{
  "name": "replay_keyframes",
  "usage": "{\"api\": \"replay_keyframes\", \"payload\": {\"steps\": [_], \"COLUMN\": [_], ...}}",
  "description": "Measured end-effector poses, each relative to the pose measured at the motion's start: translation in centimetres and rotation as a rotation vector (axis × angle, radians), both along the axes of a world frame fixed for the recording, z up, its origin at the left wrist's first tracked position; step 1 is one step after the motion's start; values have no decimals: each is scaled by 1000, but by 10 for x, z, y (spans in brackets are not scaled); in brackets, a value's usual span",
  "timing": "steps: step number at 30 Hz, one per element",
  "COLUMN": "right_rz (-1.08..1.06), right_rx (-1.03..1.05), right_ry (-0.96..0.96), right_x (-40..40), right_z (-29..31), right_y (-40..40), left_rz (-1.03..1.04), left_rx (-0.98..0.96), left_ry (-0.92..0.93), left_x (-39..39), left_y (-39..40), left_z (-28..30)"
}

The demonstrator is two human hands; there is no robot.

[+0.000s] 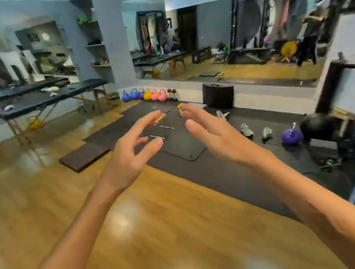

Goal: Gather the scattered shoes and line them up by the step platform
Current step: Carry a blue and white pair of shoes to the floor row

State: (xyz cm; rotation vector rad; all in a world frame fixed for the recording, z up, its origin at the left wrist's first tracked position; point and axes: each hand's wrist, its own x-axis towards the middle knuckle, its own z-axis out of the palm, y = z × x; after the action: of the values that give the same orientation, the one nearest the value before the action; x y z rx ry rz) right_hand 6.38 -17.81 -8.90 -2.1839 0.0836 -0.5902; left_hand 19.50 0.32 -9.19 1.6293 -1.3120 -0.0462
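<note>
Shoes [246,129] lie on mat, untouched; left hand [128,158], right hand [213,135] spread, empty.

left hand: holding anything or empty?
Empty. The left hand is raised over the wooden floor, fingers loosely spread, nothing between them.

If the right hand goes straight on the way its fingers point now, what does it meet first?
Probably nothing near: the right hand is open in mid-air, fingers pointing toward the yellow object on the black mat. Depth is unclear.
</note>
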Motion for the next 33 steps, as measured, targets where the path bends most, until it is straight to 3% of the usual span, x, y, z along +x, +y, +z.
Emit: {"api": "replay_keyframes", "payload": {"steps": [7, 15, 24, 33], "right_rz": [-268, -432, -499, -465], "right_rx": [-3, 26, 57, 81], "right_ry": [27, 60, 175, 257], "right_x": [28, 74, 136, 234], "right_z": [-33, -90, -98, -155], "right_y": [-104, -267, -484, -634], "left_rz": [-284, -434, -326, -371], "left_rx": [8, 74, 158, 242], "left_ry": [23, -11, 87, 79], "left_x": [71, 128, 228, 333], "left_y": [-148, -344, -519, -677], "left_z": [-14, -62, -90, -136]}}
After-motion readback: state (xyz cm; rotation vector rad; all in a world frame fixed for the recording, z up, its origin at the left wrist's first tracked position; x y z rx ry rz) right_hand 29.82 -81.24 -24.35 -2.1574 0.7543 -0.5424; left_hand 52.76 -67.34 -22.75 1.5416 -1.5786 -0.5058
